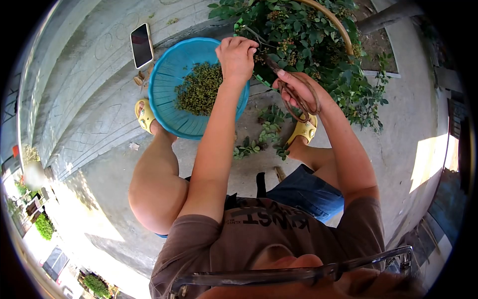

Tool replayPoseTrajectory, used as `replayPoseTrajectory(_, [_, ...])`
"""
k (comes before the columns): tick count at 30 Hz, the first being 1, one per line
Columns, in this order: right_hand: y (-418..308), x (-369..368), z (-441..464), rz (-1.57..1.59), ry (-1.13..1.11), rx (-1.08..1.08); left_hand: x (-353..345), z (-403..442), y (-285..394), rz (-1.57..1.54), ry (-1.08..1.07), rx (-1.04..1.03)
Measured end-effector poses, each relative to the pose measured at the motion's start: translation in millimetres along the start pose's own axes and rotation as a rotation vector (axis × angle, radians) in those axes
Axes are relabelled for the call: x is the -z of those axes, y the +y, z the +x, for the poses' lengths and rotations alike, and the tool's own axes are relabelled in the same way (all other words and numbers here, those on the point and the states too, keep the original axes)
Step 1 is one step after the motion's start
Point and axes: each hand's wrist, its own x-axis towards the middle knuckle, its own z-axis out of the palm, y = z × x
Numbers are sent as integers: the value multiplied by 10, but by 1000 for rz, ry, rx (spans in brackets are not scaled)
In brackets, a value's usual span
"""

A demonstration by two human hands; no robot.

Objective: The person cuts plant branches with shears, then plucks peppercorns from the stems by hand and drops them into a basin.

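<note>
Scissors (277, 70) slanting forward-left, blades (271, 62) leading, in right hand (298, 89) — left hand (236, 57) contents unclear

The slotted basin (160, 94), left of the upper centre, appears to be smooth plastic with a slight gloss. The scissors (272, 64) at upper centre look like dull brown metal. At upper left, the smartphone (142, 46) has a glossy screen. The T-shirt (294, 236) below is matt cloth; the shorts (311, 192) are denim. The ground (112, 184) looks like matt concrete.
</note>
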Motion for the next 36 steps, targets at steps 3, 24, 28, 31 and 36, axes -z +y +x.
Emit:
replayPoseTrajectory(3, [-11,-13,11,9,1,5,-43,0,-6,16,50,-27])
replayPoseTrajectory(24, [22,-18,191,-144,26,57,-96,29,-97,24,6,-21])
replayPoseTrajectory(28, [7,-32,184,-113,37,74,-94,34,-109,27,1,-8])
replayPoseTrajectory(31, [35,-23,200,-126,21,103,-89,40,-108,6,8,-11])
replayPoseTrajectory(36, [43,-41,196,-133,17,117,-89,35,-124,-13,2,-10])
